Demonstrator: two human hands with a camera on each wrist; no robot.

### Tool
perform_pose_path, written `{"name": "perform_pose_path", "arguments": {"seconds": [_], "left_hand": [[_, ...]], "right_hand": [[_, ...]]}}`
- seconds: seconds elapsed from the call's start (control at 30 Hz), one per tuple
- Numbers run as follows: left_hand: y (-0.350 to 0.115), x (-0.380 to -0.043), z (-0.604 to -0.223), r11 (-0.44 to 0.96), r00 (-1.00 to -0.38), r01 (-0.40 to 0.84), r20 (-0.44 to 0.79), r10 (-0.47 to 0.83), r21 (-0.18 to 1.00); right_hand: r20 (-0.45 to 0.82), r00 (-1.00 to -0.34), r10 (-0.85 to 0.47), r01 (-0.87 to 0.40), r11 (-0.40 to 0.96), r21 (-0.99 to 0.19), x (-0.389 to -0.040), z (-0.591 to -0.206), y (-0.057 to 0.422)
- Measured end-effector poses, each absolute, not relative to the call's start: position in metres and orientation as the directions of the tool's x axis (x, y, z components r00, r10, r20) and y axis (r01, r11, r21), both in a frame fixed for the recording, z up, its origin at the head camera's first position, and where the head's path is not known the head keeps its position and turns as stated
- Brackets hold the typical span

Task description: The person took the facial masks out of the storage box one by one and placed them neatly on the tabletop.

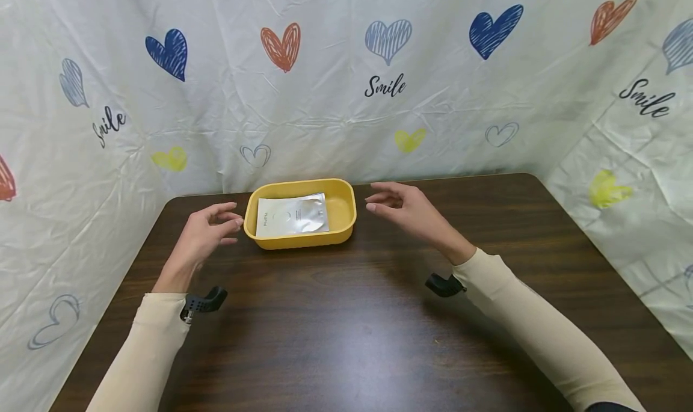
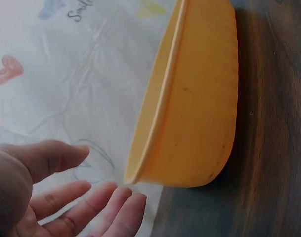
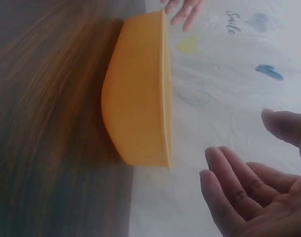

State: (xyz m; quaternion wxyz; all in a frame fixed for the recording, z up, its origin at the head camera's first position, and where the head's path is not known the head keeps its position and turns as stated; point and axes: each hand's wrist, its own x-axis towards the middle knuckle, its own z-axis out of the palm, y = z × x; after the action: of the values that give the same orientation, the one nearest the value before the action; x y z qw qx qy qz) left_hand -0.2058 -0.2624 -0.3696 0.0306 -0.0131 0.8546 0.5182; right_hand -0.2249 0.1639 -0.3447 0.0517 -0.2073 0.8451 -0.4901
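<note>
Yellow tray (image 1: pixel 341 210) sits on the dark wooden table (image 1: pixel 346 328) toward its far edge, between both hands. Left hand (image 1: pixel 208 228) hovers just left of it, right hand (image 1: pixel 403 207) just right, fingers relaxed, holding nothing, neither touching it. Inside lies a silver pouch (image 1: pixel 292 215). Behind hangs a heart-printed cloth (image 1: pixel 335 87).

Matt plastic tray (image 1: pixel 346 219), glossy wood table (image 1: pixel 346 316)

Between the left hand (image 1: pixel 208 228) and the right hand (image 1: pixel 403 210) a yellow tray (image 1: pixel 341 210) is holding a silvery-white packet (image 1: pixel 292 215). A dark brown wood-grain counter (image 1: pixel 346 316) is lying under both, and beyond them a white cloth (image 1: pixel 325 99) is showing blue, orange and yellow hearts.
</note>
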Motion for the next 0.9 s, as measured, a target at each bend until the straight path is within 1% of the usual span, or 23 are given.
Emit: {"name": "perform_pose_path", "arguments": {"seconds": [0.13, 0.23, 0.4, 0.7, 0.9], "left_hand": [[-0.26, -0.212, -0.375, 0.374, -0.989, -0.145, -0.139, -0.043, 0.916], [-0.259, -0.217, -0.379, 0.326, -0.977, -0.213, -0.2, -0.074, 0.921], [-0.255, -0.223, -0.386, 0.228, -0.959, -0.285, -0.275, -0.073, 0.931], [-0.252, -0.231, -0.392, 0.132, -0.938, -0.344, -0.334, -0.095, 0.93], [-0.253, -0.233, -0.395, 0.063, -0.929, -0.365, -0.36, -0.086, 0.929]], "right_hand": [[0.082, -0.908, -0.41, -0.251, 0.377, -0.892, -0.233, -0.346, 0.159], [0.033, -0.91, -0.414, -0.176, 0.313, -0.933, -0.238, -0.347, 0.154], [-0.042, -0.9, -0.435, -0.066, 0.229, -0.971, -0.246, -0.348, 0.148], [-0.089, -0.861, -0.501, 0.028, 0.128, -0.991, -0.256, -0.351, 0.137], [-0.116, -0.846, -0.52, 0.077, 0.095, -0.992, -0.263, -0.35, 0.129]]}}
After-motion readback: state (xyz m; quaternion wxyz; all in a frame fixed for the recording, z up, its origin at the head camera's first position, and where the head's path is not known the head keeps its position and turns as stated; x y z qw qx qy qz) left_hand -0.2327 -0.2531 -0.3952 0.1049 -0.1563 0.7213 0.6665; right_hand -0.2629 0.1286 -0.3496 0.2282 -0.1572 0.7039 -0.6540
